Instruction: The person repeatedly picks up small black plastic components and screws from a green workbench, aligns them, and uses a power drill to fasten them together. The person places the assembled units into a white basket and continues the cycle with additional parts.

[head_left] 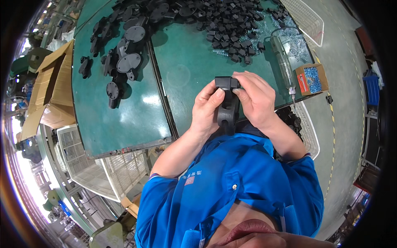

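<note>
Head view: my left hand (pixel 205 108) and right hand (pixel 258 101) both have fingers clamped on one black part (pixel 227 112), near the edge of the green table (pixel 124 128).

Matt black plastic part (pixel 226 111) above a smooth, shiny green tabletop (pixel 136 103)
Along the tabletop's right edge, springs (pixel 298 49) gleam like bright metal and blue fasteners (pixel 313 79) show a metallic shine in a matt cardboard box (pixel 324 77); the shirt (pixel 215 173) is creased blue cloth, the basket (pixel 305 17) beyond that edge white plastic.
</note>
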The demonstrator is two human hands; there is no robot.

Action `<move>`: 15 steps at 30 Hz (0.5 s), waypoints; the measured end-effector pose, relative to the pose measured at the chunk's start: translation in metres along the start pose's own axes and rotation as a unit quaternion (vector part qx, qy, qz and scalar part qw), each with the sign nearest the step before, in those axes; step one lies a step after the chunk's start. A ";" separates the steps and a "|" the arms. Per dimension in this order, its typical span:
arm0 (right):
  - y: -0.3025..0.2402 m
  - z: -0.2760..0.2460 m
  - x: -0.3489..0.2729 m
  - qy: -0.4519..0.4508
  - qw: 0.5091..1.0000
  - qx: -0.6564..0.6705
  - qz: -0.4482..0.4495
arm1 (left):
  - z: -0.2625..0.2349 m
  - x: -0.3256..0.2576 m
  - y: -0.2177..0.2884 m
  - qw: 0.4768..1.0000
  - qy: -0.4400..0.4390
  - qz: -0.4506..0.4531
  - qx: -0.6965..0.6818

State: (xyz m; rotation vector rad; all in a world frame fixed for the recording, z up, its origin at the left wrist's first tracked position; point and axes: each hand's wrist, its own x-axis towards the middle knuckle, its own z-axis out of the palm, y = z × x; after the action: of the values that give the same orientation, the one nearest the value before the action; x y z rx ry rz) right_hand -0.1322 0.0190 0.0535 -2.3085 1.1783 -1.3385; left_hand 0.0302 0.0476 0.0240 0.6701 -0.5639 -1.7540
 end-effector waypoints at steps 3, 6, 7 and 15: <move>0.012 0.004 -0.015 0.042 0.998 0.050 0.001 | -0.010 0.013 0.009 0.992 -0.035 -0.016 0.123; 0.026 0.003 -0.026 0.042 0.998 0.052 -0.013 | -0.011 0.026 0.023 0.977 -0.084 -0.087 0.175; 0.033 0.006 -0.031 0.052 0.997 0.052 -0.006 | -0.010 0.029 0.019 0.975 -0.079 -0.070 0.195; 0.074 -0.006 -0.039 0.016 1.000 0.015 -0.011 | -0.007 0.051 -0.002 0.923 -0.085 0.018 0.376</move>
State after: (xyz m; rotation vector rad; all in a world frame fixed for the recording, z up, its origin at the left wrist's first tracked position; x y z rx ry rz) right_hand -0.1859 0.0005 -0.0075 -2.2949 1.1372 -1.3955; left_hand 0.0220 -0.0014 0.0095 1.0203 -1.3967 -1.5433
